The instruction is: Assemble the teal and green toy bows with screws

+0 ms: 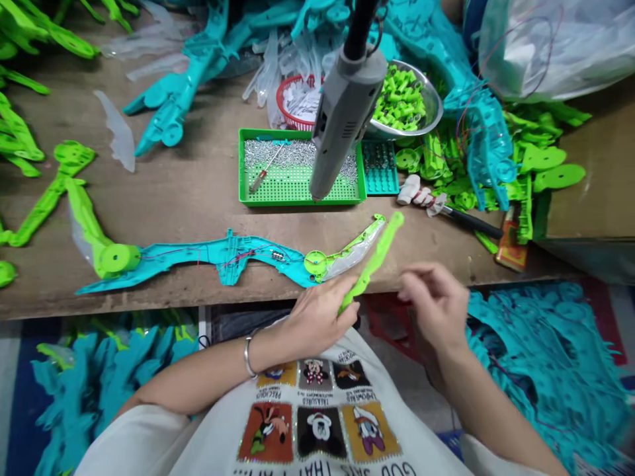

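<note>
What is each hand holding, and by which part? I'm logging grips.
The left hand holds a green strip by its near, lower end. The right hand is blurred and appears to hold nothing.

Bow frame (218, 254) on the brown wooden counter (173, 192): teal, lime green end cap, red wiring across the middle. Limb piece (374, 258) in the left hand (320, 317): lime green. Screw tray (297, 173): bright green, silver screws inside. Hanging screwdriver (342, 116): grey. Small tray (380, 168): teal. Basket (297, 102): red. Bowl (431, 99): steel, holding lime green parts. Shirt (317, 423): white, grid of multicoloured cartoon squares.
</note>
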Action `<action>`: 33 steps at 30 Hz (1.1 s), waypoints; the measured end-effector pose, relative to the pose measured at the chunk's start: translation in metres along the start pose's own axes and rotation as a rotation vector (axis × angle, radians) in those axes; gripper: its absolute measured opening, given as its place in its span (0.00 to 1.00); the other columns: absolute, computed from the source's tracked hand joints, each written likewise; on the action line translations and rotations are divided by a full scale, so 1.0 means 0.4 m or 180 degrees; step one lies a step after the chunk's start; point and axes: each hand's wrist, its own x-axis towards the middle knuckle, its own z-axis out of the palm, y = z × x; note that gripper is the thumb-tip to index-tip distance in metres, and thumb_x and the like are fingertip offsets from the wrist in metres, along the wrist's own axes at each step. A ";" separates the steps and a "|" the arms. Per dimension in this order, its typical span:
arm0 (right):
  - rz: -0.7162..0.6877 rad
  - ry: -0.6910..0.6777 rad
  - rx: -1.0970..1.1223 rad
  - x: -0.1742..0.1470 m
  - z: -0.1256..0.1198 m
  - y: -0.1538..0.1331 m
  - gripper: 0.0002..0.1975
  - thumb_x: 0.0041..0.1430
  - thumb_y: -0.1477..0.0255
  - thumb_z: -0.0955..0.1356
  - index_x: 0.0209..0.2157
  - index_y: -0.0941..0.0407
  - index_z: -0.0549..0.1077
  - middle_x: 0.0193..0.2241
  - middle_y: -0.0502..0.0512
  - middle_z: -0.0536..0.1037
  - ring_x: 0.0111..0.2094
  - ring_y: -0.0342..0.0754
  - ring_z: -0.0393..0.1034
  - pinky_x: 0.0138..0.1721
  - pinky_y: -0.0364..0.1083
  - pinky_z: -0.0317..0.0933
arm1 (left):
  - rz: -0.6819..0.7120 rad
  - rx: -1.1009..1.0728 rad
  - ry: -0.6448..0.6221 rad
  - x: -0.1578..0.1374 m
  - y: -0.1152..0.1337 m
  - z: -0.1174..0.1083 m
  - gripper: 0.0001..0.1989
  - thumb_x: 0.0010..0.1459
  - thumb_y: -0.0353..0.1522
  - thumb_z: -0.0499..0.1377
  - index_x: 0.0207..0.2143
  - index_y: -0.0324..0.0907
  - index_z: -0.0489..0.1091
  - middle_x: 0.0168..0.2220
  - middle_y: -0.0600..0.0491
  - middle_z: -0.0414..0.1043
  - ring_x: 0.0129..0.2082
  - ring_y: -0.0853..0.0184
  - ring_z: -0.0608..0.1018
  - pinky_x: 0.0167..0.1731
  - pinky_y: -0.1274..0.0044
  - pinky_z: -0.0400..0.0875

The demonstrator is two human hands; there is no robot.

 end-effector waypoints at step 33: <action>0.1011 -0.0309 0.0586 0.349 0.026 0.124 0.14 0.39 0.68 0.82 0.29 0.58 0.83 0.30 0.55 0.84 0.26 0.42 0.76 0.30 0.42 0.77 | 0.0582 0.1394 0.1022 0.083 -0.107 -0.018 0.13 0.65 0.27 0.54 0.50 0.39 0.73 0.43 0.47 0.75 0.43 0.60 0.74 0.46 0.68 0.72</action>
